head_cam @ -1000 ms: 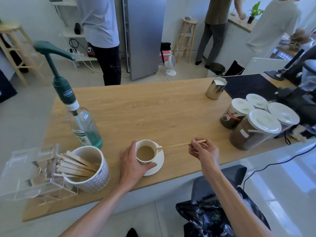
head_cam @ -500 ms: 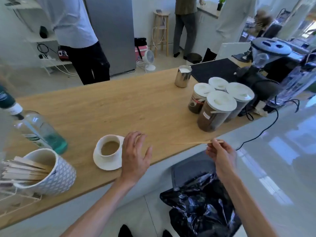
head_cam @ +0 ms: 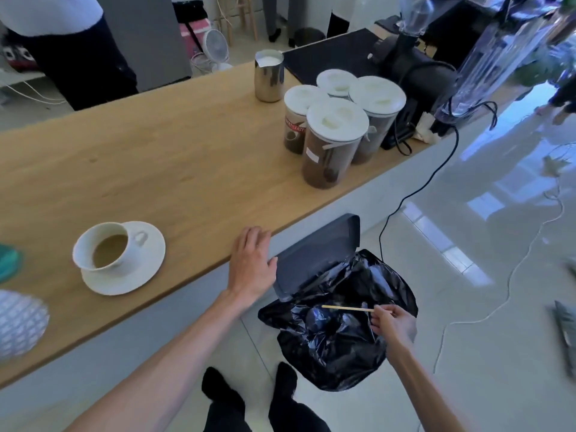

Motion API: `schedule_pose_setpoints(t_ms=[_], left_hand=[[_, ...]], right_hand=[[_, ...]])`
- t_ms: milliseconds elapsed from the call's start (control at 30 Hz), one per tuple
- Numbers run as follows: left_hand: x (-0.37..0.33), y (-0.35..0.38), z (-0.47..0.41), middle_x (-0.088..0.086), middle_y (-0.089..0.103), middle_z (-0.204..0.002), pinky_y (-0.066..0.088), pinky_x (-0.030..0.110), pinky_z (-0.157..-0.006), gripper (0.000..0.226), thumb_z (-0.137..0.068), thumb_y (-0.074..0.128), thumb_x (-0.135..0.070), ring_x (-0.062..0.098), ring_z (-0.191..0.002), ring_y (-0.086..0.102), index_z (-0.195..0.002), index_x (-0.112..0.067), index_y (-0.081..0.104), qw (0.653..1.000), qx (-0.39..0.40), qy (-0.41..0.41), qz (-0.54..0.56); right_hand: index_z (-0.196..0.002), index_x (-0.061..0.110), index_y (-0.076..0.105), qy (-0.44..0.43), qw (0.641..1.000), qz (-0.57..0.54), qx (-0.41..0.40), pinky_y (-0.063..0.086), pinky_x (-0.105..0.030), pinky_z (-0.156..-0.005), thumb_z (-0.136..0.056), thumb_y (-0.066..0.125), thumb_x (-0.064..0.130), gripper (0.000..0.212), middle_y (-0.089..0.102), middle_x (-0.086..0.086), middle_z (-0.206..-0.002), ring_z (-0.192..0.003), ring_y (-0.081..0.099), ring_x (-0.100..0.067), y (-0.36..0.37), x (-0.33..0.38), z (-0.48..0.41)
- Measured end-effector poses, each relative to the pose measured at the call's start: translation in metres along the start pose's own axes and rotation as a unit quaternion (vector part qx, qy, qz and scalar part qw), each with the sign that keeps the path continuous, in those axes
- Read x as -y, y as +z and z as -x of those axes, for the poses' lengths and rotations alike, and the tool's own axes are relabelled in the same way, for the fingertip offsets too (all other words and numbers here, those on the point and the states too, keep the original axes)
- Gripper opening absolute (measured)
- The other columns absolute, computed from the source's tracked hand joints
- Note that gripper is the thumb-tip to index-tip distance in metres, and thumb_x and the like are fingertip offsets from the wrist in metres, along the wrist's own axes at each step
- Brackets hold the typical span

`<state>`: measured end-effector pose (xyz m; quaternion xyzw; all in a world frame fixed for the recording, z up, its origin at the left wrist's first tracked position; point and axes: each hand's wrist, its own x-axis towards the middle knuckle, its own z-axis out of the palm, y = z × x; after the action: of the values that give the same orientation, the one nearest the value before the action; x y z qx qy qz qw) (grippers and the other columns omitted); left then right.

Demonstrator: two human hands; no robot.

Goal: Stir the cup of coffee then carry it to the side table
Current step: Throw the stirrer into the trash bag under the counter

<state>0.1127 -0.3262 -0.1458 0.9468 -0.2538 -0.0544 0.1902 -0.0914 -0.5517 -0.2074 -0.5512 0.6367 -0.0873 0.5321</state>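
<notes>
At 6 o'clock, nearest the camera, two dark-socked feet (head_cam: 249, 388) stand on a pale, glossy tiled floor (head_cam: 467, 307). Just beyond, toward 5 o'clock, a bin lined with a black bag (head_cam: 330, 344) sits against the counter's white front, its dark lid (head_cam: 314, 254) tipped up. The right hand (head_cam: 394, 322) hangs over the bag, fingertips pinched on one end of a thin wooden stir stick (head_cam: 347, 308) that lies level and points toward 9 o'clock. The left hand (head_cam: 252, 263) rests palm down on the near edge of the wooden counter (head_cam: 156, 157), fingers loosely spread, holding nothing, forearm running back toward 7 o'clock.

At 9 o'clock the white cup of coffee (head_cam: 104, 247) stands on its saucer (head_cam: 137, 272), handle toward 3 o'clock, well apart from both hands. A patterned white mug (head_cam: 18, 322) and a teal shape (head_cam: 9, 260) are cut off by the left edge and blurred.

Farther off, at 1 o'clock, four white-lidded canisters (head_cam: 335, 141) holding something brown cluster together, with a steel pitcher of milk (head_cam: 268, 76) just behind at 12 o'clock. Past them lie a black mat (head_cam: 336, 54) and a dark machine (head_cam: 417, 76), its top cut off; a black cable (head_cam: 436, 169) runs down to the floor. At 11 and 12 o'clock people stand beyond the counter, seen only in part, beside a small white fan (head_cam: 215, 42). The far right side is smeared and hard to read.
</notes>
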Motion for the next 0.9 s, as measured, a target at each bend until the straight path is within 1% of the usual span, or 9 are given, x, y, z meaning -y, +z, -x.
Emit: schedule_pose_setpoints(t_ms=[167, 367, 433, 533, 600, 667, 767, 833, 900], left_hand=[[-0.001, 0.009, 0.002, 0.019, 0.048, -0.154, 0.028, 0.049, -0.128, 0.062, -0.093, 0.072, -0.024, 0.037, -0.147, 0.040, -0.147, -0.001, 0.051, 1.000, 0.000, -0.014, -0.027], [0.001, 0.012, 0.002, 0.016, 0.043, -0.159, 0.021, 0.045, -0.129, 0.066, -0.095, 0.070, -0.024, 0.036, -0.152, 0.033, -0.152, -0.002, 0.045, 0.999, 0.014, -0.020, -0.024], [0.001, 0.011, 0.002, 0.016, 0.040, -0.161, 0.018, 0.045, -0.130, 0.067, -0.096, 0.068, -0.024, 0.036, -0.154, 0.031, -0.154, -0.003, 0.043, 0.999, 0.021, -0.020, -0.024], [0.001, 0.010, 0.002, 0.016, 0.034, -0.166, 0.016, 0.047, -0.132, 0.070, -0.099, 0.065, -0.026, 0.035, -0.157, 0.024, -0.158, -0.004, 0.037, 0.999, 0.035, -0.018, -0.027], [0.001, 0.008, 0.002, 0.015, 0.030, -0.168, 0.014, 0.047, -0.132, 0.070, -0.100, 0.064, -0.027, 0.034, -0.159, 0.020, -0.160, -0.005, 0.034, 0.999, 0.044, -0.018, -0.024], [0.000, 0.003, 0.001, 0.014, 0.030, -0.168, 0.014, 0.046, -0.132, 0.070, -0.100, 0.063, -0.027, 0.033, -0.159, 0.020, -0.160, -0.005, 0.033, 0.998, 0.052, -0.019, -0.019], [-0.004, -0.011, -0.001, 0.013, 0.040, -0.163, 0.022, 0.044, -0.130, 0.063, -0.101, 0.062, -0.026, 0.029, -0.155, 0.030, -0.156, -0.006, 0.041, 0.998, 0.061, -0.033, -0.001], [-0.007, -0.025, -0.005, 0.012, 0.050, -0.156, 0.035, 0.042, -0.120, 0.054, -0.102, 0.060, -0.026, 0.028, -0.147, 0.042, -0.150, -0.005, 0.050, 0.997, 0.067, -0.045, 0.013], [-0.007, -0.043, -0.009, 0.010, 0.060, -0.145, 0.046, 0.040, -0.105, 0.044, -0.102, 0.059, -0.026, 0.030, -0.137, 0.054, -0.141, -0.005, 0.059, 0.996, 0.061, -0.058, 0.025]], right_hand=[[-0.069, 0.009, 0.072, 0.049, 0.996, 0.074, -0.029, 0.065, -0.044, -0.073, -0.080, 0.070, 0.012, 0.011, 0.071, -0.011, -0.060, -0.050, 0.065, -0.022, 0.006, -0.031, -0.018], [-0.069, 0.013, 0.072, 0.053, 0.991, 0.116, -0.033, 0.063, -0.042, -0.077, -0.076, 0.069, 0.016, 0.008, 0.074, -0.009, -0.061, -0.059, 0.073, -0.026, 0.019, -0.041, -0.037], [-0.075, 0.015, 0.073, 0.062, 0.987, 0.150, -0.008, 0.062, -0.038, -0.078, -0.076, 0.075, 0.023, 0.008, 0.075, -0.012, -0.070, -0.064, 0.074, -0.028, 0.020, -0.048, -0.044], [-0.085, 0.019, 0.075, 0.075, 0.973, 0.216, 0.018, 0.062, -0.044, -0.082, -0.072, 0.078, 0.032, 0.019, 0.074, -0.013, -0.088, -0.078, 0.074, -0.033, 0.019, -0.069, -0.057], [-0.088, 0.020, 0.075, 0.059, 0.969, 0.236, 0.038, 0.062, -0.045, -0.084, -0.073, 0.076, 0.033, 0.020, 0.073, -0.012, -0.090, -0.080, 0.074, -0.032, 0.018, -0.081, -0.063], [-0.086, 0.020, 0.074, 0.035, 0.970, 0.234, 0.051, 0.062, -0.045, -0.082, -0.077, 0.075, 0.031, 0.015, 0.073, -0.009, -0.086, -0.078, 0.074, -0.030, 0.018, -0.056, -0.039], [-0.084, 0.021, 0.073, -0.024, 0.974, 0.214, 0.074, 0.062, -0.045, -0.083, -0.081, 0.073, 0.030, 0.009, 0.073, -0.004, -0.082, -0.079, 0.073, -0.026, 0.026, -0.019, -0.021], [-0.084, 0.024, 0.074, -0.079, 0.973, 0.196, 0.096, 0.062, -0.044, -0.082, -0.080, 0.071, 0.031, 0.009, 0.075, -0.001, -0.083, -0.078, 0.074, -0.022, 0.037, 0.012, -0.013], [-0.083, 0.025, 0.073, -0.142, 0.966, 0.177, 0.123, 0.063, -0.043, -0.077, -0.081, 0.071, 0.032, 0.008, 0.076, 0.002, -0.081, -0.073, 0.074, -0.018, 0.051, 0.048, 0.001]])
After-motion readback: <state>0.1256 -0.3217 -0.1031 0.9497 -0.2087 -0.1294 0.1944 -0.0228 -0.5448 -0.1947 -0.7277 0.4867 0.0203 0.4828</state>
